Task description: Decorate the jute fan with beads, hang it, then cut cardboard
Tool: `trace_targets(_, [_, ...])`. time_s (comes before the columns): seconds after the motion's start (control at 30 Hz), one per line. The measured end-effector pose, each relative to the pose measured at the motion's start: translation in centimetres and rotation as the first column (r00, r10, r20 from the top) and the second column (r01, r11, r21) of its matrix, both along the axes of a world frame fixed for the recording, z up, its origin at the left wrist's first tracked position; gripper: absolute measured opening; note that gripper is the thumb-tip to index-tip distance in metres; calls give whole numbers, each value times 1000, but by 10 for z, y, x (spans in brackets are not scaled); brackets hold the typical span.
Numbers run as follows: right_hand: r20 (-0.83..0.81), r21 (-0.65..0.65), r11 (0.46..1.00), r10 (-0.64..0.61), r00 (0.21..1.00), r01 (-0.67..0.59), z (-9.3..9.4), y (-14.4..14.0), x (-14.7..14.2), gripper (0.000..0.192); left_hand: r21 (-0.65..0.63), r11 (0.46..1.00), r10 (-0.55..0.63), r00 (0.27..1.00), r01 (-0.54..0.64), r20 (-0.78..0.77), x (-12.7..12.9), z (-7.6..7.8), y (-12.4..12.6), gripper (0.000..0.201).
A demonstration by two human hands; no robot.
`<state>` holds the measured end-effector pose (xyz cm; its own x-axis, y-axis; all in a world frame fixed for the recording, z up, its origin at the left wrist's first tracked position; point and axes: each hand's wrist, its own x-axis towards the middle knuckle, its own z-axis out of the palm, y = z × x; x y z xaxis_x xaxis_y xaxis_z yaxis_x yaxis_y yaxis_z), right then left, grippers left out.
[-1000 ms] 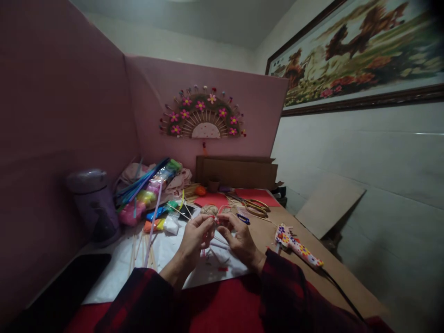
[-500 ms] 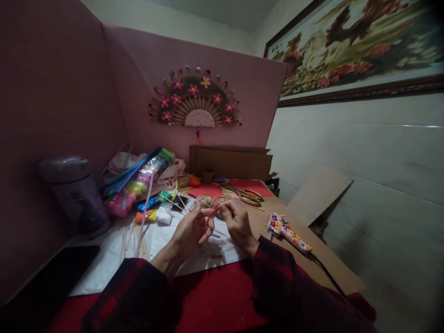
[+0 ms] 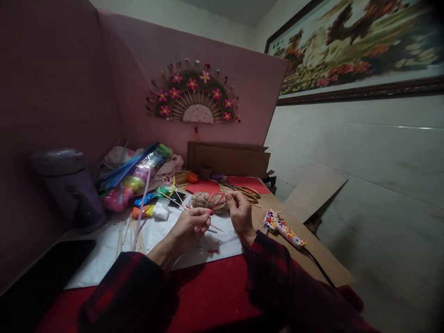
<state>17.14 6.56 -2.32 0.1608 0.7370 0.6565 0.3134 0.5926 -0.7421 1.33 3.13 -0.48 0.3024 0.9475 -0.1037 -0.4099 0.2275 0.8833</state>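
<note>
The twine [image 3: 200, 200] is tan, the strip [image 3: 218, 202] before it red. Left of the twine, the bags [image 3: 161, 209] are orange, yellow, white, blue and green; right of it, the glue gun [image 3: 285, 229] is white, flowered in purple and yellow. Behind it, the fan [image 3: 197, 114] has pink, yellow-centred flowers [image 3: 192, 83].

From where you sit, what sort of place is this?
Probably a craft corner, perhaps at home: there is rough twine, what looks like a glue gun, and a flower-decorated fan against a pink panel.

Both hands [image 3: 194, 225] [image 3: 240, 216] pinch, slightly apart (thumbs against forefingers).
</note>
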Motion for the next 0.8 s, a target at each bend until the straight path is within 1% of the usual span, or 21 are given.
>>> trace_targets(0.13, [-56, -6, 1000, 19, 998, -19, -1, 1, 0, 22, 17, 1000, 16, 998, -15, -62, 0, -2, 2, 25])
trace_targets(0.3, [-145, -14, 999, 34, 989, -36, -2, 1, 0, 20, 37, 998, 58, 991, -54, -119, 0, -4, 3, 22])
trace_targets(0.43, [-149, -17, 997, 70, 986, -73, -2, 1, 0, 20, 79, 993, 105, 982, -93, -157, 0, -8, 4, 16])
trace_targets(0.53, [-145, -25, 994, 102, 984, -107, -1, 0, -1, 20, 125, 982, 163, 966, -139, -201, 0, -9, 5, 11])
trace_targets(0.6, [-149, -32, 989, 140, 979, -146, 0, -2, -1, 19, 169, 966, 231, 947, -195, -222, -1, -7, 5, 19])
trace_targets(0.67, [-159, -38, 976, 208, 965, -217, 1, -5, -3, 19, 245, 937, 306, 925, -251, -224, -1, -4, 4, 27])
trace_targets(0.7, [-166, -41, 965, 250, 954, -260, 2, -6, -4, 18, 282, 924, 324, 921, -260, -214, -1, -3, 4, 29])
trace_targets(0.73, [-173, -43, 953, 289, 941, -301, 2, -8, -5, 18, 312, 916, 322, 925, -251, -201, -2, -2, 3, 30])
trace_targets(0.8, [-188, -50, 933, 343, 920, -357, 4, -11, -7, 17, 334, 923, 258, 950, -188, -176, -2, -1, 2, 29])
